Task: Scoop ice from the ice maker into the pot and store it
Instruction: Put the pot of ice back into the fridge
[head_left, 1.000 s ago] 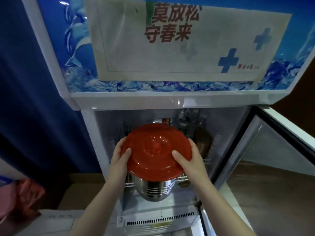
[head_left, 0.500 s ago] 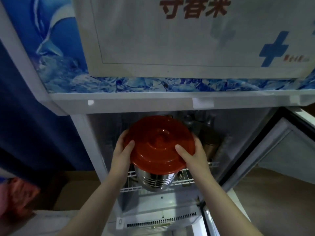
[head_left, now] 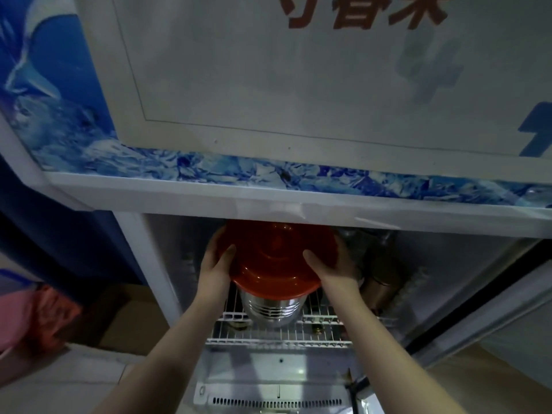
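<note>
A steel pot (head_left: 272,307) with a red lid (head_left: 276,261) sits over the white wire shelf (head_left: 277,334) inside the open lower compartment of a fridge. My left hand (head_left: 215,264) grips the lid's left rim, thumb on top. On the lid's right rim rests my right hand (head_left: 331,264), gripping the same way. The pot's contents are hidden under the lid, and the lid's far edge is cut off by the cabinet's upper ledge.
A brown metal container (head_left: 380,282) stands on the shelf to the right of the pot. The fridge door (head_left: 490,318) hangs open at the right. A white poster (head_left: 298,70) covers the upper door. A pink-red bag (head_left: 35,318) lies at the left.
Both hands have pushed the pot deeper into the fridge compartment, onto the wire shelf. The camera has moved closer and lower toward the cabinet.
</note>
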### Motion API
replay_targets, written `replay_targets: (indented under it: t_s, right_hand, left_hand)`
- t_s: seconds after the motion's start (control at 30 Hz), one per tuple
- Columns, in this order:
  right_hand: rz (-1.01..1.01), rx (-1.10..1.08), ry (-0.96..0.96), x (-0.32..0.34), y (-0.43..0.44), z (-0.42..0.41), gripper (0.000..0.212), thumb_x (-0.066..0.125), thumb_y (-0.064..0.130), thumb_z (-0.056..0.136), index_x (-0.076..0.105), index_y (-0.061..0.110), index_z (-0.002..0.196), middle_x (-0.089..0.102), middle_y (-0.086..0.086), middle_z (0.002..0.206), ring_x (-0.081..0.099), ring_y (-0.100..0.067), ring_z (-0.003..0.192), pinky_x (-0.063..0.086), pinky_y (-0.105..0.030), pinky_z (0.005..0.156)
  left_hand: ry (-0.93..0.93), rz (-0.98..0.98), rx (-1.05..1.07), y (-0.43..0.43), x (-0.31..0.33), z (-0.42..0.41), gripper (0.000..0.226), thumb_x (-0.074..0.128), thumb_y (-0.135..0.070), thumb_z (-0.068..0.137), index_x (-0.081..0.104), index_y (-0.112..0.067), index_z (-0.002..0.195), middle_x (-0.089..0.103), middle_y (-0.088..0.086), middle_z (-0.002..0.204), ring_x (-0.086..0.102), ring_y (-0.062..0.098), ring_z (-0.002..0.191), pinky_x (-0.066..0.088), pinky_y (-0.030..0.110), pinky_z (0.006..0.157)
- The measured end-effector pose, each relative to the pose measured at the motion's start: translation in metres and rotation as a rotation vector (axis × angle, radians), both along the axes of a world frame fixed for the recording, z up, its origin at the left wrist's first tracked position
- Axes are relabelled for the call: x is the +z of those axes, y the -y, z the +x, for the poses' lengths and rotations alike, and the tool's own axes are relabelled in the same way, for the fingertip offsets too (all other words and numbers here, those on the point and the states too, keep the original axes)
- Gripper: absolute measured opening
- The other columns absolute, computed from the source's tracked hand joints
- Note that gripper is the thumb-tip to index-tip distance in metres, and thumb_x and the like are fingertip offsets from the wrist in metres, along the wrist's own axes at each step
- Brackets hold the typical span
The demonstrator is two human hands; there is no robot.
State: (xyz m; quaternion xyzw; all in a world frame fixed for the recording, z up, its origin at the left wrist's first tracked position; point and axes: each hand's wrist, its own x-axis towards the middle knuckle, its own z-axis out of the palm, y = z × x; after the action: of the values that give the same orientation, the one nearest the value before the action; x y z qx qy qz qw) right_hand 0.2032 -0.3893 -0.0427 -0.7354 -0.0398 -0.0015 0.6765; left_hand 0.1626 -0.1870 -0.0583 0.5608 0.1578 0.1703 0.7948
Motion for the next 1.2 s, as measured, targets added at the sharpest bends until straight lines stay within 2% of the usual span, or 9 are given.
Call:
replay_targets:
  t_s: [0.13,0.33,0.47,0.6,0.73,0.93,1.0,1.1,1.2]
  right_hand:
    - [-0.035,0.003,0.021,-0.008,-0.008,0.015,0.067,0.08,0.032,0.072,0.051,0.023,0.131,0.061,0.006,0.125,0.059,-0.007,0.114,0.047,-0.038,0.102]
    - [-0.036,0.017,0.014,-0.019,-0.016,0.027,0.068,0.076,0.041,0.065,0.052,0.031,0.128,0.063,0.007,0.124,0.059,-0.009,0.113,0.047,-0.042,0.101]
    - [-0.021,0.035,0.03,-0.025,-0.018,0.033,0.059,0.08,0.031,0.076,0.049,0.037,0.126,0.061,0.011,0.123,0.058,-0.009,0.115,0.046,-0.036,0.101]
    - [0.025,0.014,0.034,-0.03,-0.017,0.038,0.064,0.082,0.048,0.067,0.053,0.041,0.123,0.064,0.015,0.119,0.061,-0.007,0.111,0.048,-0.04,0.099]
    - [0.053,0.009,0.024,-0.037,-0.015,0.041,0.056,0.08,0.038,0.072,0.054,0.045,0.12,0.064,0.013,0.12,0.061,-0.007,0.111,0.049,-0.041,0.099]
    - [0.015,-0.02,-0.029,-0.049,-0.007,0.04,0.057,0.075,0.022,0.081,0.05,0.025,0.132,0.061,0.004,0.124,0.059,-0.014,0.113,0.048,-0.038,0.098]
    - [-0.001,-0.026,-0.043,-0.048,-0.006,0.039,0.048,0.073,0.021,0.083,0.051,0.026,0.125,0.061,0.002,0.121,0.059,-0.014,0.109,0.048,-0.032,0.092]
    - [-0.062,-0.032,-0.061,-0.046,-0.008,0.042,0.045,0.073,0.029,0.083,0.05,0.031,0.121,0.06,0.006,0.117,0.059,-0.016,0.11,0.048,-0.038,0.096]
    - [-0.124,-0.05,-0.082,-0.047,-0.01,0.041,0.055,0.071,0.037,0.083,0.048,0.026,0.131,0.057,0.005,0.121,0.056,-0.018,0.115,0.045,-0.04,0.1]
  left_hand:
    - [0.01,-0.026,0.03,-0.004,-0.005,0.007,0.043,0.052,-0.01,0.094,0.048,-0.029,0.133,0.06,-0.002,0.123,0.057,0.02,0.114,0.043,0.044,0.102]
    - [0.013,-0.002,0.054,-0.011,-0.017,0.013,0.043,0.052,-0.011,0.094,0.049,-0.027,0.134,0.063,-0.006,0.119,0.059,0.019,0.113,0.046,0.041,0.098]
    - [0.013,0.016,0.085,-0.013,-0.024,0.022,0.044,0.053,-0.009,0.093,0.05,-0.029,0.132,0.063,-0.009,0.115,0.06,0.013,0.107,0.049,0.03,0.086]
    - [0.009,0.011,0.111,-0.013,-0.026,0.031,0.043,0.056,-0.009,0.092,0.052,-0.033,0.127,0.062,-0.008,0.114,0.06,0.007,0.1,0.048,0.02,0.078]
    - [0.021,0.037,0.087,-0.01,-0.029,0.036,0.041,0.055,-0.009,0.092,0.053,-0.038,0.121,0.061,-0.004,0.117,0.059,0.015,0.105,0.048,0.034,0.089]
    - [-0.012,0.059,-0.008,-0.005,-0.042,0.032,0.043,0.055,-0.009,0.093,0.051,-0.04,0.122,0.06,-0.003,0.121,0.058,0.018,0.108,0.048,0.029,0.085]
    - [-0.036,0.064,-0.023,-0.005,-0.042,0.032,0.045,0.057,-0.01,0.092,0.05,-0.04,0.124,0.059,-0.002,0.124,0.057,0.02,0.113,0.047,0.032,0.09]
    - [-0.053,0.073,-0.043,-0.005,-0.04,0.034,0.05,0.059,-0.008,0.089,0.049,-0.038,0.127,0.057,0.003,0.131,0.055,0.023,0.118,0.046,0.036,0.096]
    - [-0.062,0.11,-0.069,-0.004,-0.034,0.032,0.055,0.058,-0.004,0.09,0.042,-0.028,0.138,0.055,0.002,0.129,0.058,0.014,0.108,0.05,0.018,0.083]
